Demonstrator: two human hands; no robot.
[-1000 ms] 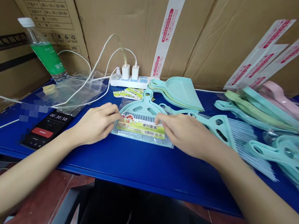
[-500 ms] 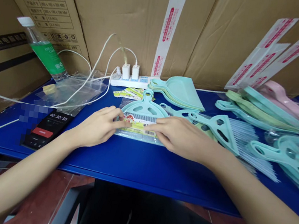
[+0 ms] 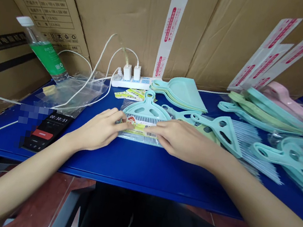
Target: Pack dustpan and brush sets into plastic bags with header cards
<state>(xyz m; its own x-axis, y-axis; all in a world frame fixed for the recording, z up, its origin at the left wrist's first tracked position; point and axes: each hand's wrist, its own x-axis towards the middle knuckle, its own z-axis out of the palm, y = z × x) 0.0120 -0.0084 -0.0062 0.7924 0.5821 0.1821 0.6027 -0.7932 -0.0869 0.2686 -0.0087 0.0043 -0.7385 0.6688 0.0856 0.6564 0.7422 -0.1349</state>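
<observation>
A light blue dustpan and brush set (image 3: pixel 148 109) in a clear bag lies flat in front of me, its handle pointing away. Across the brush bristles is a yellow and white label card (image 3: pixel 137 126) with a red mushroom picture. My left hand (image 3: pixel 101 128) has its fingers curled at the card's left end, the thumb pressed on it. On the right end lies my right hand (image 3: pixel 180 139), fingers together and their tips on the card. My palms hide the set's lower corners in part. Whether the card is inside or on top of the bag, I cannot tell.
Loose blue brushes (image 3: pixel 221 131) and bagged sets (image 3: pixel 294 160) lie to the right. Behind are stacked dustpans (image 3: pixel 181 91), spare label cards (image 3: pixel 131 94) and a power strip (image 3: pixel 131 83). A phone (image 3: pixel 48 131), cables, clear bags (image 3: pixel 77 89) and a bottle (image 3: pixel 47 53) stand left.
Both hands stay on the label card with only slight finger shifts. The phone timer has moved on by one second.
</observation>
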